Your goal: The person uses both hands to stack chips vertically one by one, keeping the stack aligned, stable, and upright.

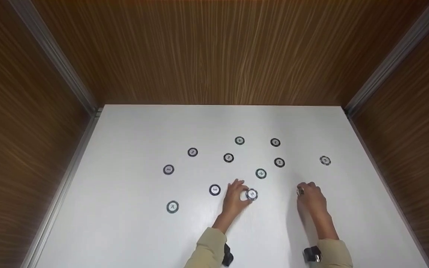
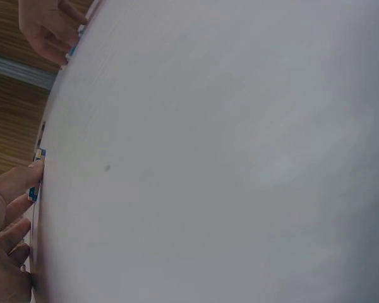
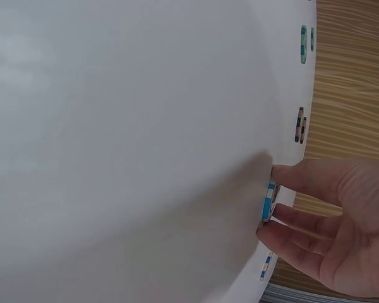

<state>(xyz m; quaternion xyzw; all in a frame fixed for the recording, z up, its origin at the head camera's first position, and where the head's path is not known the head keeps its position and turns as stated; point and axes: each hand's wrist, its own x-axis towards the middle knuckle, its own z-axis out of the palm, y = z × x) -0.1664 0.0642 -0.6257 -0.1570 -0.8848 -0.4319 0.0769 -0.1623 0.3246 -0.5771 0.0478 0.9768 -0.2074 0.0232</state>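
My left hand [image 1: 234,200] grips a poker chip [image 1: 251,194] by its rim between thumb and forefinger, low at the tabletop. In the left wrist view this chip [image 2: 37,175] shows a dark blue and pale edge. Farther right, my right hand [image 1: 312,199] pinches another poker chip [image 1: 300,191], mostly hidden by the fingers in the head view. Its light blue and white edge [image 3: 270,201] shows in the right wrist view between thumb and fingertips. Close to the left hand lie a dark-rimmed chip [image 1: 215,190] and a green-rimmed chip [image 1: 261,173].
Several more chips lie flat and scattered, among them one at the far left [image 1: 168,169], one near the back [image 1: 239,140] and one at the right [image 1: 325,160]. Wood-grain panels [image 1: 214,52] wall in the white table [image 1: 125,230] at the back and both sides.
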